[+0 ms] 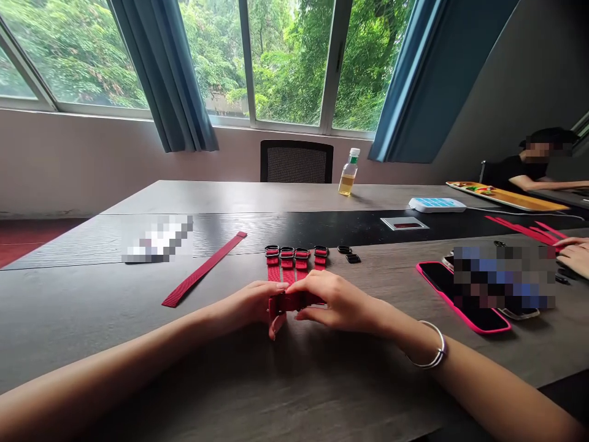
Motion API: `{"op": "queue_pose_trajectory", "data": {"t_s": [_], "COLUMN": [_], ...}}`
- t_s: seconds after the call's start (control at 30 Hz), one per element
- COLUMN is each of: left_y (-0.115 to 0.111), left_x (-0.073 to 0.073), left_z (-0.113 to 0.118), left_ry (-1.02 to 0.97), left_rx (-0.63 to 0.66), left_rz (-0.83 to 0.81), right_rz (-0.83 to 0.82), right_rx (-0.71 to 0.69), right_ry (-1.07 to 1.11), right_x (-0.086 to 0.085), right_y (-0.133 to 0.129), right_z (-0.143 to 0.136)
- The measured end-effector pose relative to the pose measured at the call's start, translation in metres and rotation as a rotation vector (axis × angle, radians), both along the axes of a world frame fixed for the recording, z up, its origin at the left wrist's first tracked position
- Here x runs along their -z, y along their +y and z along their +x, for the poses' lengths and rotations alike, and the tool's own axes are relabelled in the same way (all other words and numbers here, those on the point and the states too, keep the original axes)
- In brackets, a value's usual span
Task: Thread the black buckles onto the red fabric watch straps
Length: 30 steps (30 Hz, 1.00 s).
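Daylit room, framed windows (333,80) onto green trees (294,55).
Blue curtains (167,73) hang alongside; pale wall (92,147) below, red floor (37,236) at left. Grey wood-grain table (207,196), black strip (294,227) across it; black mesh-back chair (297,162) at the far side.

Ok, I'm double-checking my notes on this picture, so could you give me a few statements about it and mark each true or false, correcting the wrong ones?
1. The left hand and right hand both hold a dark red strap. True.
2. The bracelet is on the left wrist. False: the bracelet is on the right wrist.
3. Four buckled red straps show just beyond the hands. True.
4. The bottle lies on its side. False: the bottle stands upright.
5. The loose flat strap lies left of both hands. True.
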<state>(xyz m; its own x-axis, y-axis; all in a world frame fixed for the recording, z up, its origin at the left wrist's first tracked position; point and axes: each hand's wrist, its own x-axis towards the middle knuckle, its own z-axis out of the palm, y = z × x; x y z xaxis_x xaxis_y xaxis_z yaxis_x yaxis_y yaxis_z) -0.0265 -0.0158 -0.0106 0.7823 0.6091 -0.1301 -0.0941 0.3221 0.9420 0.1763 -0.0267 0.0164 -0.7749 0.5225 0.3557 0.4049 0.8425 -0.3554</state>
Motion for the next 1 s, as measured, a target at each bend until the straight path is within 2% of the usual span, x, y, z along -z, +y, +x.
{"op": "queue_pose_trajectory", "data": {"t_s": [0.07,0.13,0.2,0.3,0.4,0.47,0.53,0.63,0.73,0.83,0.9,1.0], "left_y": [0.002,0.005,0.006,0.003,-0.001,-0.003,-0.003,-0.003,-0.004,-0.004,-0.004,-0.003], "left_x": [0.004,0.007,0.009,0.003,-0.005,-0.008,-0.008,-0.007,-0.008,-0.009,-0.009,-0.007], "left_z": [0.001,0.002,0.003,0.004,0.005,0.004,0.003,0.001,0.000,0.000,-0.001,-0.002], "left_ry": [-0.017,-0.030,-0.025,0.019,0.033,0.025,0.016,0.001,0.023,0.038,0.036,0.060], "left_rx": [-0.005,-0.012,-0.047,-0.104,-0.109,-0.106,-0.103,-0.103,-0.118,-0.104,-0.082,-0.068], "left_rz": [-0.006,-0.009,-0.024,-0.054,-0.052,-0.042,-0.039,-0.040,-0.040,-0.024,-0.011,0.014], "right_rz": [0.021,0.049,0.028,-0.103,-0.170,-0.232,-0.308,-0.403,-0.429,-0.380,-0.271,-0.074], "right_rx": [0.017,0.094,0.242,0.552,0.696,0.704,0.653,0.536,0.498,0.542,0.564,0.440], "right_ry": [-0.022,-0.084,-0.201,-0.392,-0.454,-0.482,-0.505,-0.525,-0.519,-0.483,-0.424,-0.248], "right_x": [-0.006,-0.016,-0.026,-0.037,-0.041,-0.040,-0.040,-0.039,-0.037,-0.035,-0.035,-0.037], "right_y": [0.004,0.012,0.021,0.038,0.051,0.055,0.056,0.055,0.053,0.052,0.047,0.032], "right_z": [0.006,0.017,0.032,0.059,0.084,0.093,0.096,0.091,0.086,0.084,0.079,0.062]}}
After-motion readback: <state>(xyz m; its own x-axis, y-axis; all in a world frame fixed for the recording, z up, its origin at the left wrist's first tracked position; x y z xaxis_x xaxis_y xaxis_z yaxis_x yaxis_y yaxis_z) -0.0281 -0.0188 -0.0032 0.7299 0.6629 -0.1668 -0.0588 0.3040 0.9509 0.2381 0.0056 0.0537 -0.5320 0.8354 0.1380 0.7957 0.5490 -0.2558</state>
